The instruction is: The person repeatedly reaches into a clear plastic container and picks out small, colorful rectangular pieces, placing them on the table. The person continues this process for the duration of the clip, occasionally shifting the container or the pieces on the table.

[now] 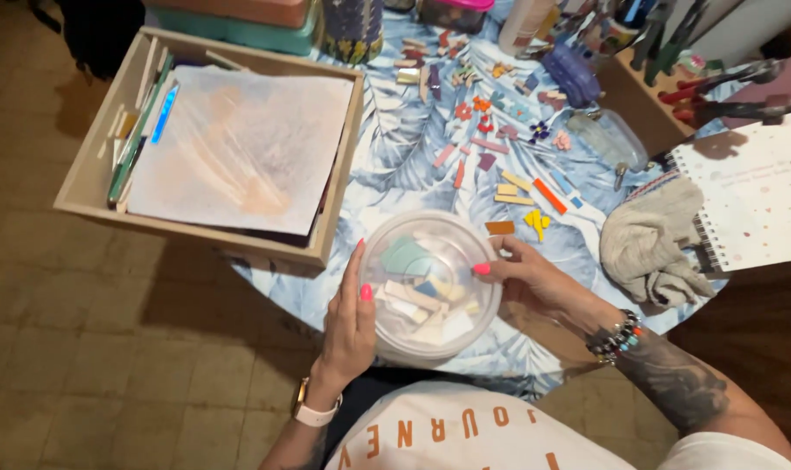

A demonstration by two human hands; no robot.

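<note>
I record both hands on the round clear plastic tub of pastel tile pieces (430,287) at the desk's (395,165) near edge: left hand (350,326) flat against its left wall, right hand (535,278) grasping its right rim.

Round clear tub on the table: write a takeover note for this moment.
Left hand: open palm against the tub's left side.
Right hand: fingers on the lid's right edge.
Round clear tub: near table edge, lid on, full of pale tile pieces.
Loose coloured pieces lie spread on the leaf-print cloth beyond; wooden tray to the left.
Done: tub steadied. Left: lid not yet off.
</note>
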